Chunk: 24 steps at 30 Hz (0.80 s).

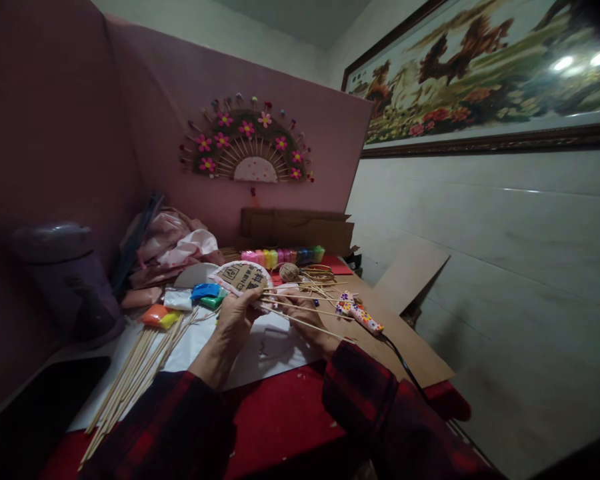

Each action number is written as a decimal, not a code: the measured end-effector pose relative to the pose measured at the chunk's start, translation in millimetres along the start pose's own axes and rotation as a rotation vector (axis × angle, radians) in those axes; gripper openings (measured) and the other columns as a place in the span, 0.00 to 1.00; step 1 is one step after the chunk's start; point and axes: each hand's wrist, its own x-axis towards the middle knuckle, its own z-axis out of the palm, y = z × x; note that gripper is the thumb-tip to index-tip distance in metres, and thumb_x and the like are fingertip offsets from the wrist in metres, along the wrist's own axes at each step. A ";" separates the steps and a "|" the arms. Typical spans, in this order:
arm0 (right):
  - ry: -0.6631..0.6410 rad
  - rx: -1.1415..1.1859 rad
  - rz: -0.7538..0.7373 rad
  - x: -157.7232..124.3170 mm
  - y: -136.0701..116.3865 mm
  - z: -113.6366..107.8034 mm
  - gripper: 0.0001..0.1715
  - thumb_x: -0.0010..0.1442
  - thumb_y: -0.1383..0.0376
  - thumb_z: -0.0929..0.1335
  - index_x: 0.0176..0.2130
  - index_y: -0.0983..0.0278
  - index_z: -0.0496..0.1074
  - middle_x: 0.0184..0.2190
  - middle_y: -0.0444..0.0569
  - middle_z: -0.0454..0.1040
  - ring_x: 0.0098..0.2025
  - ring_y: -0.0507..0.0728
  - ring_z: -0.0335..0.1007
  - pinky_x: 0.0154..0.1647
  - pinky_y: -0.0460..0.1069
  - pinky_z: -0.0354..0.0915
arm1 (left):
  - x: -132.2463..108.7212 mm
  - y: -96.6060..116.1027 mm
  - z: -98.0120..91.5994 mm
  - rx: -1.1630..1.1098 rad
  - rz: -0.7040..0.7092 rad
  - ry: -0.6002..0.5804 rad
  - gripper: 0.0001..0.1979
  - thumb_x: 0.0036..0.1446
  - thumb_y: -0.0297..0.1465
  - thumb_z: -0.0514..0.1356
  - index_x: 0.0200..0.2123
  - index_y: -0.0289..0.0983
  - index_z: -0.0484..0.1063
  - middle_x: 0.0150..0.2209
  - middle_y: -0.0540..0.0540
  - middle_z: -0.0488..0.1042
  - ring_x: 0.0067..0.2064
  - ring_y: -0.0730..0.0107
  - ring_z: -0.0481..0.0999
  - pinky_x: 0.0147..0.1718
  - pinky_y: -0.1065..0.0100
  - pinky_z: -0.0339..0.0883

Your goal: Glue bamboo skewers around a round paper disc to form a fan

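My left hand (pixel 237 319) is closed on the near edge of a rounded cardboard piece (pixel 243 276). Printed characters show on its brown face, and pale pink cloth wraps its rim. Several thin wooden sticks (pixel 313 325) fan out to the right from this piece. My right hand (pixel 303 315) is closed around the sticks close to the cardboard; its fingertips are partly hidden behind them. To the right of that hand lies a flower-patterned glue gun (pixel 359 313) with a black cord. Loose wooden sticks (pixel 127 373) lie in a bundle left of my left forearm.
Clay packets (pixel 206 291) and pink cloth (pixel 177 240) lie at the left, beside a large purple cup (pixel 67 287). A twine ball (pixel 289 272) and coloured clay row (pixel 283 255) sit behind my hands. A decorated fan (pixel 247 147) hangs on the pink board.
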 end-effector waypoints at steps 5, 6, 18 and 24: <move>0.272 -0.286 0.053 6.7 2.3 -7.6 0.21 0.59 0.52 0.60 0.32 0.63 0.73 0.28 0.49 0.73 0.30 0.55 0.65 0.31 0.49 0.59 | -0.5 4.1 1.5 -0.075 -0.003 0.008 0.13 0.38 0.19 0.63 0.31 0.33 0.69 0.25 0.49 0.74 0.24 0.72 0.73 0.21 0.72 0.70; 0.282 -0.338 0.060 6.8 3.7 -8.7 0.21 0.59 0.52 0.59 0.31 0.63 0.73 0.27 0.49 0.72 0.30 0.55 0.64 0.30 0.49 0.58 | 0.1 5.1 1.2 -0.100 -0.005 0.011 0.13 0.39 0.18 0.62 0.31 0.34 0.69 0.25 0.49 0.74 0.24 0.72 0.74 0.21 0.72 0.70; -0.187 -0.792 0.052 -14.1 7.1 -10.0 0.05 0.54 0.68 0.63 0.33 0.62 0.67 0.28 0.45 0.67 0.30 0.52 0.58 0.30 0.47 0.51 | 8.8 14.6 -4.7 -0.216 -0.001 0.035 0.07 0.45 0.17 0.59 0.28 0.32 0.69 0.24 0.49 0.73 0.25 0.71 0.74 0.26 0.69 0.73; 0.063 -0.561 -0.011 1.4 -0.9 -14.9 0.05 0.51 0.70 0.64 0.31 0.62 0.69 0.30 0.49 0.69 0.30 0.54 0.60 0.32 0.48 0.55 | 6.3 22.0 -3.1 -0.274 -0.003 0.052 0.10 0.46 0.16 0.57 0.32 0.33 0.70 0.27 0.48 0.75 0.29 0.69 0.76 0.28 0.68 0.75</move>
